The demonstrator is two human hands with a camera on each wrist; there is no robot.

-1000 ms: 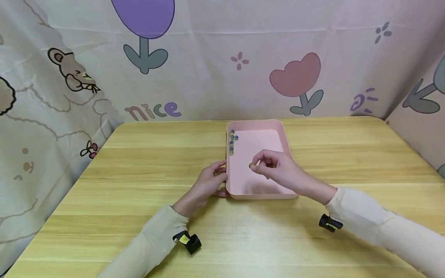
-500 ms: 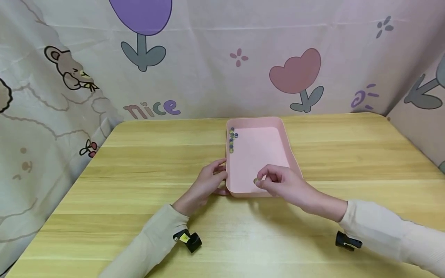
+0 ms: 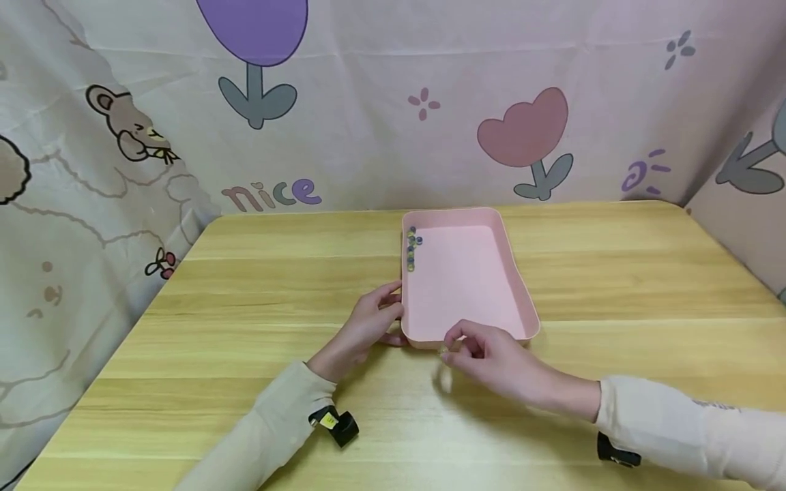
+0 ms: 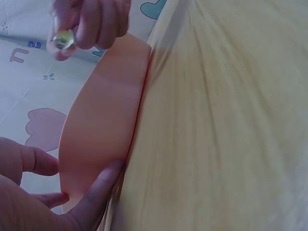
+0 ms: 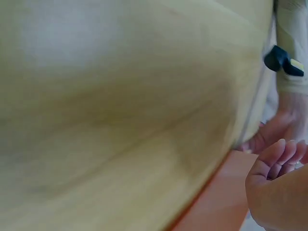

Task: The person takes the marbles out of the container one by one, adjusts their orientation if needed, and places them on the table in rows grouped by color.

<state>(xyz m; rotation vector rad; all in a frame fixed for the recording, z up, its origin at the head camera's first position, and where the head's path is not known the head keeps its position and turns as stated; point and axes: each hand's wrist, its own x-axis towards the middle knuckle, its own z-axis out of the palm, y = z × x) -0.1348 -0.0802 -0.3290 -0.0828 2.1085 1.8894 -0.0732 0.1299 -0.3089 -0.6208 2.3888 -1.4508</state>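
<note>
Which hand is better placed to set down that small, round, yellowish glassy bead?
Probably the right hand: it pinches the bead, while the left hand rests against the side of the pink rectangular tray.

The tray (image 3: 463, 279) is plain pink, its outer wall nearer salmon in the left wrist view. The marbles (image 3: 411, 251) are dark blue and yellow; the lone marble (image 4: 64, 39) is clear with yellow-green. Pale yellow-brown wood grain streaks the table (image 3: 276, 293). The sleeves (image 3: 264, 423) are cream, the wrist cameras (image 3: 344, 429) black with a yellow label on one. The off-white cloth (image 3: 368, 129) bears a purple tulip (image 3: 254, 31), a dusty-red flower (image 3: 525, 133) with grey-green leaves, a brown bear (image 3: 129, 126) and multicoloured lettering (image 3: 272, 196).
</note>
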